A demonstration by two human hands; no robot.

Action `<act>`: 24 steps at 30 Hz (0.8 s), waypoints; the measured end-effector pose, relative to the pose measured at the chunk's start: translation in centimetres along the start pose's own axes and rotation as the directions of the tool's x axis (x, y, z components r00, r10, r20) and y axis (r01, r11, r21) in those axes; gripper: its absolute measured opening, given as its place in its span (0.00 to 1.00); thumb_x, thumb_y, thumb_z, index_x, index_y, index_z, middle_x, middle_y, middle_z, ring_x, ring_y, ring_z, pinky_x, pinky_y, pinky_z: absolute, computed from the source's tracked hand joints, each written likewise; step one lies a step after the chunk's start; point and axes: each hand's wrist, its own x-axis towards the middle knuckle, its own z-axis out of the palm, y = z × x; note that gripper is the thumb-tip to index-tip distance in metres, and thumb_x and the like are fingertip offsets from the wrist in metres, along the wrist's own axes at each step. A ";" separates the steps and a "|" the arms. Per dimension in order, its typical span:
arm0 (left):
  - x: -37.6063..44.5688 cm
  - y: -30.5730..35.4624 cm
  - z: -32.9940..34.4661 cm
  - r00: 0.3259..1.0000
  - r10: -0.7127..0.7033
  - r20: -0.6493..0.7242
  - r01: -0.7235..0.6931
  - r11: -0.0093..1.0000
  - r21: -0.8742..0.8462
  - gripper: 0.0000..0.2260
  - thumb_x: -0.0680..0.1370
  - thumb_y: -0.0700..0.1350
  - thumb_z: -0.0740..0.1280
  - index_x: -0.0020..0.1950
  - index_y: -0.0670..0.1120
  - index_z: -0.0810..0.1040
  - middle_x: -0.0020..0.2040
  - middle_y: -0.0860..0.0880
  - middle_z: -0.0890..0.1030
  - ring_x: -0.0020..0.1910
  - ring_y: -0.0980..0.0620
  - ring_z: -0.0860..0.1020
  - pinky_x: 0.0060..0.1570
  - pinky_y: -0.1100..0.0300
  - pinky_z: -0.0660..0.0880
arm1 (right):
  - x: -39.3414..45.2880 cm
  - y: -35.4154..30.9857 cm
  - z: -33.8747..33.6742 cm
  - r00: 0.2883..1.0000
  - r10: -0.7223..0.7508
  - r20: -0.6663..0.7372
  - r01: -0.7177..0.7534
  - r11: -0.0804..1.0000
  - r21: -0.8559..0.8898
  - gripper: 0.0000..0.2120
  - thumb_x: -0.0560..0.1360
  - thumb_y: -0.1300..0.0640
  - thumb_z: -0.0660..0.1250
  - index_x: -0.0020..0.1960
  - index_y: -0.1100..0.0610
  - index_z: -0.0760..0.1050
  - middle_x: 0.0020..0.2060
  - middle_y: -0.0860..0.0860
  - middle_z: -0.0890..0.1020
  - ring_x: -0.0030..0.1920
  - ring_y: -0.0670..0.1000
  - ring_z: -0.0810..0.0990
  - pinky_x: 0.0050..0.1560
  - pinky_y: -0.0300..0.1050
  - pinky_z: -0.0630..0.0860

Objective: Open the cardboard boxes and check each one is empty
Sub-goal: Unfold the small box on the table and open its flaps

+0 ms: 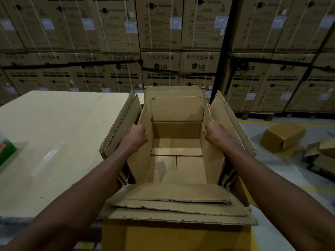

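A brown cardboard box (176,180) stands open right in front of me, all its flaps spread. My left hand (135,135) grips the top edge of its left wall, fingers curled over the rim. On the opposite wall my right hand (215,134) grips the rim in the same way. The inside is visible down to the bottom panels and holds nothing. The near flap (174,205) lies folded toward me, with torn edges.
A large flat cardboard surface (54,142) lies to the left, with a green packet (6,151) at its far left edge. Several smaller cardboard boxes (284,136) lie on the floor at right. Stacked washing machine cartons (163,51) wall off the back.
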 end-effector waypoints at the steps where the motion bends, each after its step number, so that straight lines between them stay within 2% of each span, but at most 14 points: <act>1: -0.2 -0.2 -0.2 1.000 0.001 0.006 -0.001 1.000 0.007 0.16 0.82 0.43 0.65 0.34 0.43 0.76 0.33 0.46 0.79 0.29 0.49 0.78 0.31 0.52 0.81 | -0.1 0.0 -0.1 1.000 -0.006 -0.002 0.006 1.000 -0.020 0.11 0.83 0.53 0.65 0.43 0.57 0.74 0.38 0.54 0.78 0.36 0.52 0.75 0.40 0.45 0.71; 3: -0.6 -0.3 -0.7 1.000 0.018 0.001 -0.018 0.999 0.049 0.15 0.82 0.44 0.66 0.35 0.44 0.78 0.34 0.46 0.81 0.31 0.49 0.80 0.35 0.53 0.82 | -0.4 -0.2 -0.5 0.999 -0.029 -0.013 0.028 0.996 -0.090 0.10 0.82 0.52 0.65 0.46 0.57 0.77 0.45 0.57 0.81 0.40 0.54 0.76 0.42 0.46 0.71; 4: -0.6 -0.3 -1.0 0.999 0.035 -0.025 -0.032 0.993 0.118 0.14 0.81 0.45 0.66 0.36 0.44 0.80 0.35 0.47 0.82 0.35 0.49 0.81 0.41 0.52 0.82 | -0.6 -0.4 -0.7 0.999 -0.041 -0.025 0.037 0.987 -0.156 0.10 0.82 0.52 0.65 0.49 0.58 0.79 0.48 0.57 0.82 0.43 0.55 0.77 0.45 0.47 0.73; 5: -0.7 -0.3 -1.3 0.997 0.057 -0.057 -0.042 0.972 0.232 0.12 0.81 0.46 0.65 0.39 0.45 0.82 0.38 0.47 0.83 0.41 0.48 0.82 0.51 0.50 0.80 | -0.8 -0.6 -0.9 0.998 -0.053 -0.042 0.041 0.966 -0.254 0.10 0.82 0.51 0.65 0.52 0.57 0.80 0.51 0.57 0.82 0.47 0.57 0.78 0.52 0.50 0.74; 6: -0.8 -0.2 -1.6 0.993 0.082 -0.081 -0.049 0.937 0.344 0.12 0.80 0.47 0.64 0.42 0.47 0.84 0.42 0.47 0.85 0.50 0.46 0.82 0.63 0.46 0.73 | -1.0 -0.8 -0.9 0.996 -0.064 -0.059 0.038 0.930 -0.366 0.11 0.82 0.50 0.65 0.54 0.56 0.80 0.54 0.57 0.82 0.54 0.58 0.79 0.62 0.55 0.71; 7: -0.8 -0.1 -1.9 0.992 0.097 -0.085 -0.052 0.904 0.425 0.11 0.80 0.48 0.64 0.43 0.48 0.84 0.45 0.47 0.85 0.60 0.46 0.79 0.71 0.43 0.63 | -1.2 -1.1 -0.9 0.995 -0.071 -0.075 0.029 0.888 -0.459 0.12 0.81 0.49 0.65 0.56 0.55 0.81 0.56 0.56 0.82 0.61 0.59 0.77 0.71 0.60 0.64; 8: -0.9 0.0 -2.0 0.993 0.094 -0.069 -0.051 0.882 0.468 0.11 0.80 0.48 0.64 0.42 0.49 0.84 0.46 0.47 0.85 0.66 0.45 0.76 0.75 0.40 0.53 | -1.4 -1.3 -0.9 0.995 -0.066 -0.075 0.017 0.855 -0.519 0.12 0.81 0.48 0.65 0.58 0.54 0.81 0.57 0.56 0.83 0.67 0.60 0.75 0.76 0.64 0.55; 9: -1.1 0.0 -2.1 0.995 0.082 -0.049 -0.048 0.874 0.484 0.10 0.79 0.48 0.65 0.41 0.50 0.82 0.44 0.49 0.85 0.68 0.46 0.76 0.77 0.38 0.46 | -1.6 -1.5 -0.9 0.996 -0.051 -0.068 0.005 0.832 -0.555 0.12 0.80 0.49 0.64 0.59 0.53 0.81 0.58 0.56 0.83 0.70 0.60 0.73 0.77 0.67 0.49; 11: -1.4 -0.3 -1.9 0.997 0.071 -0.025 -0.051 0.876 0.480 0.10 0.79 0.48 0.67 0.37 0.50 0.79 0.40 0.52 0.83 0.65 0.47 0.79 0.76 0.36 0.37 | -2.1 -1.6 -0.8 0.999 0.003 -0.043 -0.027 0.811 -0.584 0.12 0.80 0.52 0.63 0.60 0.52 0.80 0.58 0.55 0.83 0.72 0.61 0.71 0.78 0.69 0.43; 15: -1.9 -0.7 -1.6 0.997 0.075 -0.029 -0.053 0.887 0.460 0.11 0.79 0.48 0.67 0.36 0.51 0.78 0.36 0.53 0.81 0.56 0.49 0.82 0.73 0.35 0.30 | -3.3 -1.3 -0.6 0.997 0.055 -0.061 -0.080 0.814 -0.575 0.13 0.80 0.55 0.60 0.57 0.52 0.81 0.54 0.55 0.84 0.69 0.62 0.73 0.78 0.70 0.41; 19: -2.3 -0.9 -1.8 0.997 0.074 -0.012 -0.060 0.886 0.461 0.11 0.79 0.48 0.67 0.37 0.51 0.78 0.37 0.53 0.81 0.57 0.49 0.82 0.73 0.35 0.30 | -4.0 -1.3 -0.3 0.995 0.075 -0.065 -0.099 0.825 -0.556 0.12 0.80 0.52 0.61 0.55 0.52 0.82 0.52 0.54 0.85 0.70 0.62 0.73 0.78 0.68 0.39; 24: -3.1 -0.9 -2.2 0.998 0.059 -0.009 -0.048 0.885 0.463 0.10 0.79 0.48 0.67 0.37 0.52 0.78 0.39 0.53 0.81 0.58 0.48 0.81 0.73 0.33 0.29 | -5.1 -1.3 0.3 0.993 0.114 -0.013 -0.104 0.848 -0.520 0.13 0.79 0.46 0.64 0.55 0.52 0.82 0.59 0.57 0.84 0.79 0.65 0.61 0.78 0.67 0.36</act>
